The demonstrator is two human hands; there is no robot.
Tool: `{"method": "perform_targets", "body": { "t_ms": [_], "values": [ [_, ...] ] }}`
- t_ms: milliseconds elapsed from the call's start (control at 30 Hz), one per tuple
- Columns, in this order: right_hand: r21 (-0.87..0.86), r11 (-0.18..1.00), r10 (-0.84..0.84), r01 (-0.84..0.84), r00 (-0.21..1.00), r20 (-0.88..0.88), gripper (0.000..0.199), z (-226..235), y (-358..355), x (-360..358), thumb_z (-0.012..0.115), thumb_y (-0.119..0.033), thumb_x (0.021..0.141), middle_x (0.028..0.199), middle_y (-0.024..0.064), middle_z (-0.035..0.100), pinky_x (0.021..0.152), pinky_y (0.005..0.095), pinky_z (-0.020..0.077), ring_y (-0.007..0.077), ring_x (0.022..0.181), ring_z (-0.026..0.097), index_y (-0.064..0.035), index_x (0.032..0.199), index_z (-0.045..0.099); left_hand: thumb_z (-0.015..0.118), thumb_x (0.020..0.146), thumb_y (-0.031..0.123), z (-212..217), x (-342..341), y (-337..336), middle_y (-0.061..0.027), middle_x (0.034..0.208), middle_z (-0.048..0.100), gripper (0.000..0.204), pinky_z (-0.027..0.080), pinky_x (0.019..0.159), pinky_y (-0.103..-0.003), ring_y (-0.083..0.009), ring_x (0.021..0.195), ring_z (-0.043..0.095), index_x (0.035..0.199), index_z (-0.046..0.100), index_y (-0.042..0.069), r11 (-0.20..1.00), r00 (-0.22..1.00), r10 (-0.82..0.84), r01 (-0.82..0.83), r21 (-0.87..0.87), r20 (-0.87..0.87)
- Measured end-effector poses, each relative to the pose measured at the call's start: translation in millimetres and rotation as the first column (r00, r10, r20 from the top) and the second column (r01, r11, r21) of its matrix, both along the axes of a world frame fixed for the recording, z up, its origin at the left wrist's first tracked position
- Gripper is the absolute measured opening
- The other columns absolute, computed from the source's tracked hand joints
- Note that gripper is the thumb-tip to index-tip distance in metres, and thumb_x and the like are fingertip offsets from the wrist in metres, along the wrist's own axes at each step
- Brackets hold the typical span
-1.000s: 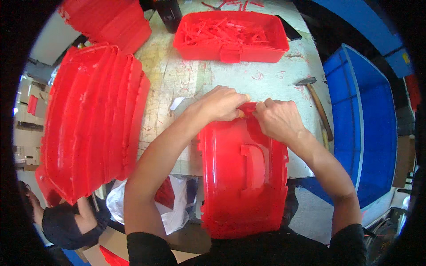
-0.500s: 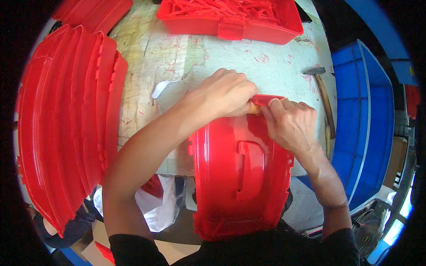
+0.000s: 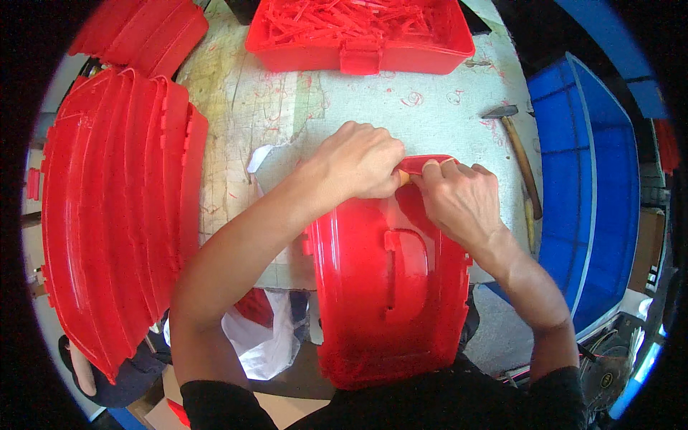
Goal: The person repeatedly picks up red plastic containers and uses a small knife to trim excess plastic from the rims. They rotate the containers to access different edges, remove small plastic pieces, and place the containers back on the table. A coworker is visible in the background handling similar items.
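- Across the table's (image 3: 344, 104) near edge: a red cover (image 3: 358, 279).
- Pinching its far rim with the right hand (image 3: 461, 197).
- Curling the left hand (image 3: 364, 159) there; cannot tell around what.
- Leftward, stacked red shells (image 3: 107, 215); rightward, hammer (image 3: 523, 158), blue crate (image 3: 614, 208).
- Farther: red box (image 3: 408, 61) of red strips (image 3: 344, 23).

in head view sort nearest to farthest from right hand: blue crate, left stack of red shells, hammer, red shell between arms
1. Red shell: touching the right hand
2. Hammer: on the right
3. Blue crate: right, beyond the hammer
4. Stack of red shells: far left
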State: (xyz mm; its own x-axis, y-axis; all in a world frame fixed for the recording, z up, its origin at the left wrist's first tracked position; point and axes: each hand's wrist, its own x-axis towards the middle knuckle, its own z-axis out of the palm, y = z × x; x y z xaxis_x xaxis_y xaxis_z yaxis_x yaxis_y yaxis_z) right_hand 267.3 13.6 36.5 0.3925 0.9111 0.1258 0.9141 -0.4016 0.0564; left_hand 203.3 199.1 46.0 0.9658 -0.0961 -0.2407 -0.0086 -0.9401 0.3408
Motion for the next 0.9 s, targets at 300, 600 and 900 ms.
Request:
{"method": "perform_targets", "body": {
  "t_ms": [300, 600, 900],
  "values": [
    [-0.371, 0.880, 0.377, -0.297, 0.912, 0.162, 0.013, 33, 25, 8, 0.064, -0.013, 0.082, 0.067, 0.0068, 0.068, 0.058, 0.0348, 0.0539, 0.0222, 0.064, 0.071, -0.0101, 0.070, 0.066, 0.066, 0.073, 0.027, 3, 8, 0, -0.0278, 0.076, 0.066, 0.029, 0.054, 0.075, -0.052, -0.0442, 0.079, 0.068, 0.075, 0.072, -0.002, 0.999, 0.999, 0.041, -0.041, -0.028, 0.009],
    [0.044, 0.988, -0.151, 0.150, 0.988, 0.039, 0.009, -10, 14, -15, 0.061, -0.016, 0.079, 0.068, 0.0102, 0.068, 0.060, 0.0377, 0.0534, 0.0243, 0.061, 0.069, -0.0090, 0.074, 0.061, 0.066, 0.076, 0.029, -6, 6, 1, -0.0278, 0.074, 0.066, 0.032, 0.054, 0.071, -0.051, -0.0439, 0.076, 0.067, 0.071, 0.071, -0.002, 0.999, 0.996, -0.028, 0.025, 0.042, 0.080],
    [-0.537, 0.806, 0.427, -0.250, 0.874, 0.234, 0.007, 30, 41, 6, 0.065, -0.015, 0.081, 0.069, 0.0038, 0.068, 0.061, 0.0329, 0.0508, 0.0183, 0.070, 0.070, -0.0116, 0.076, 0.069, 0.063, 0.069, 0.016, -3, 6, 3, -0.0252, 0.078, 0.068, 0.019, 0.055, 0.075, -0.049, -0.0417, 0.080, 0.068, 0.074, 0.073, 0.000, 0.999, 0.996, 0.018, -0.015, -0.031, 0.093]
  ]
}}
